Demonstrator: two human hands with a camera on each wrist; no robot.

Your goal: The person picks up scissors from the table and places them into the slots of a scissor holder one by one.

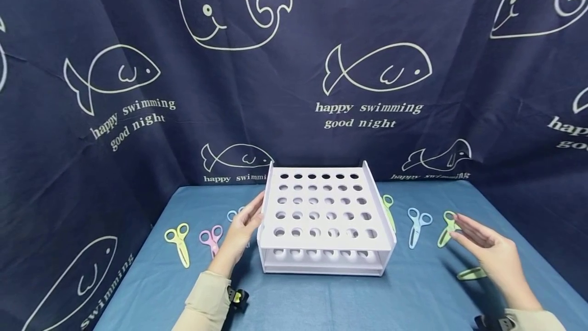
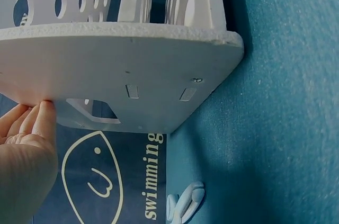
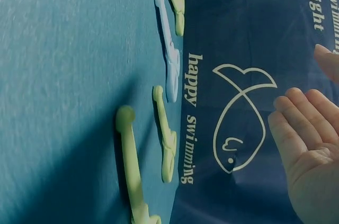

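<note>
My left hand [image 1: 242, 230] is at the left side of the white rack of flat panels with rows of round holes [image 1: 327, 242]; the fingers are nearly straight and close together, resting on the outer side panel. The rack stands on the worktop covered with blue cloth [image 1: 321, 303], in the middle and toward its far edge. My right hand [image 1: 498, 258] is in the air near the right edge, with nothing in it: fingers extended side by side, thumb apart. Below it lie the light green scissors [image 1: 444, 239] and, nearer to the right edge, the second pair of green scissors [image 1: 470, 274], partly hidden. Between this hand and the rack are the light blue scissors [image 1: 414, 235], and just beside the rack the yellow-green scissors [image 1: 390, 216]. Toward the left edge lie the yellow scissors [image 1: 182, 253] and the pink scissors [image 1: 212, 242].
</note>
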